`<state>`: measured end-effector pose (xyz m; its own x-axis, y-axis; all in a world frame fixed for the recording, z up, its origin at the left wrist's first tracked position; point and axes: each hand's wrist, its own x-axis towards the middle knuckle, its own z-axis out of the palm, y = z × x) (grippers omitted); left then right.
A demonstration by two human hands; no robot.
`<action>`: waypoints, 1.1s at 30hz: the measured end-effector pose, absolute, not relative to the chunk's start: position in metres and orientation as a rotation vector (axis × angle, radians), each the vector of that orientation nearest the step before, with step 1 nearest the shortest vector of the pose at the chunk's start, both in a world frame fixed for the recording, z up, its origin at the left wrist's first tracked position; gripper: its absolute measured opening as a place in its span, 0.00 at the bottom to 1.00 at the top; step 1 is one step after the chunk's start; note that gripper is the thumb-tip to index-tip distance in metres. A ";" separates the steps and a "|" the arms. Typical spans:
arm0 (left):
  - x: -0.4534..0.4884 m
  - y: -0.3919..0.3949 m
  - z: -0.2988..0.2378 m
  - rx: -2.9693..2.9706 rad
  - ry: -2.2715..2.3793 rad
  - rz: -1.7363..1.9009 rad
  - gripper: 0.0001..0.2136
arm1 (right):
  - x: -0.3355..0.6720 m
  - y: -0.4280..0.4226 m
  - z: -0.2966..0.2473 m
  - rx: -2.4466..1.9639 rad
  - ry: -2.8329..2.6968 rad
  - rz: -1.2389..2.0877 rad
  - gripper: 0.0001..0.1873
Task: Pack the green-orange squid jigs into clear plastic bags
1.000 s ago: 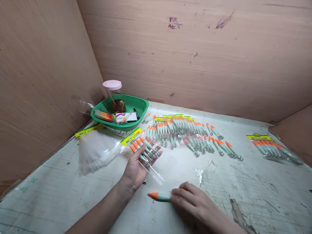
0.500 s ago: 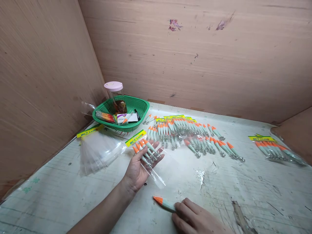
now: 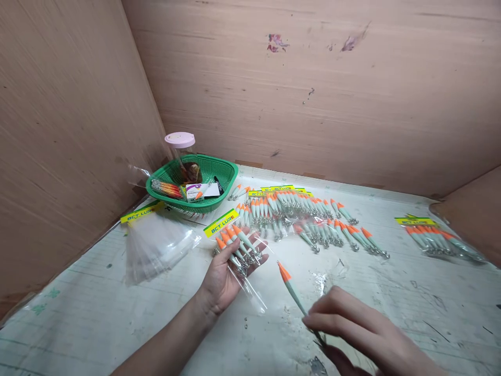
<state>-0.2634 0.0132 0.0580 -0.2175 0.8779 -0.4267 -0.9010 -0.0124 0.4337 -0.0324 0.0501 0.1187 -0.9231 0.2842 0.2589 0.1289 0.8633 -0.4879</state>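
My left hand [image 3: 225,274] is closed around a clear plastic bag [image 3: 254,295] with a yellow BCT LURE header. Inside the bag several fishing lures [image 3: 235,245], pale green with orange noses and metal hooks, lie side by side, the thumb across them. Between the fingertips of my right hand [image 3: 348,324] is a single fishing lure [image 3: 291,287] of the same kind, gripped near its hook end. Its orange nose points up and left, toward the bag's lower right side, apart from it. The hooks are partly hidden by my fingers.
Empty header bags [image 3: 156,245] lie fanned at left. Behind them a green basket [image 3: 230,175] holds a lidded jar [image 3: 180,141], lures and a small box. Loose and bagged lures [image 3: 297,203] spread across the back middle. Filled bags [image 3: 422,235] lie at right. Wooden panels [image 3: 274,94] enclose the table.
My right hand has picked the single lure up off the table and turned its nose upward, moving right and up. My left hand still holds the bag, nearly in place.
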 end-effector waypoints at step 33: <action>-0.249 0.004 0.058 0.053 0.684 1.498 0.23 | -0.081 0.057 0.076 -0.423 -2.248 0.237 0.12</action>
